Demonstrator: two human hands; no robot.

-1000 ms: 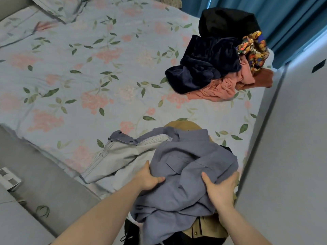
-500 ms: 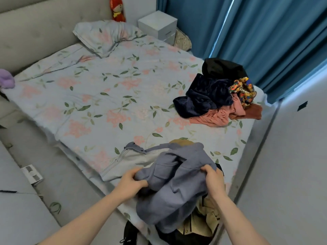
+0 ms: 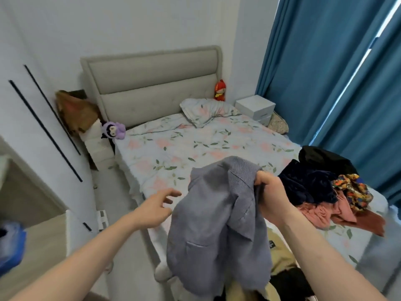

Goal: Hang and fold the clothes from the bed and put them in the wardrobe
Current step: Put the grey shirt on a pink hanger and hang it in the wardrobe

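Head view: the left hand (image 3: 159, 206) has released and opens; the right hand (image 3: 270, 193) alone grips the lifted jacket (image 3: 217, 224), now clear of the bed (image 3: 195, 146) for hanging.

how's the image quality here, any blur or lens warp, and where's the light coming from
Head view: strong wide-angle warp, the blue curtain and the wall lean and bow. Daylight enters through the curtain gap at right. The left hand and blue object at the left edge are motion-smeared; the right hand's grip on the grey-blue jacket is sharper.
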